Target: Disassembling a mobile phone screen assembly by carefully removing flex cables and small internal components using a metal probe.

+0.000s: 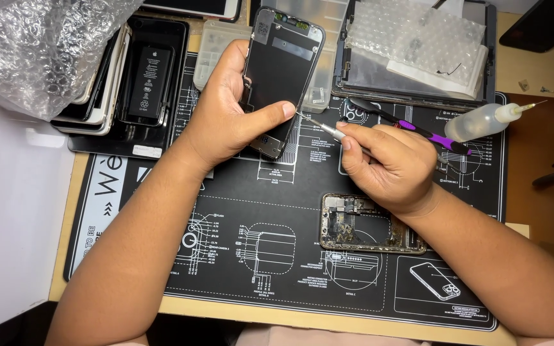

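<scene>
Two hands work over one phone screen panel (283,77), which the left hand (229,112) holds up off the black work mat (238,211), back side toward the camera, fingers wrapped round its left edge and the thumb pressed across its lower face. The right hand (389,163), at about four o'clock from the panel, has its fingers closed narrowly on a thin metal tool (318,126), whose tip touches the panel's right edge just beside the left thumb. Judging by how things lie, the panel is already off the phone body (360,224), which rests opened on the mat at six o'clock from the right hand, its inside dirty and partly bare; the work on the panel's edge looks unfinished and nothing has been put back together. At two o'clock from the tool lie a purple-and-black tool (411,128) and a small clear squeeze bottle (479,122) on its side, some liquid in it as far as can be told. At twelve o'clock a dark tray (492,57) holds bubble wrap and a white sheet; beside it is a clear plastic box (219,38), its contents unclear. At ten o'clock stands a stack of phone parts (120,83) with a battery on top, and a bag of bubble wrap (33,45) lies on the table beyond.
</scene>
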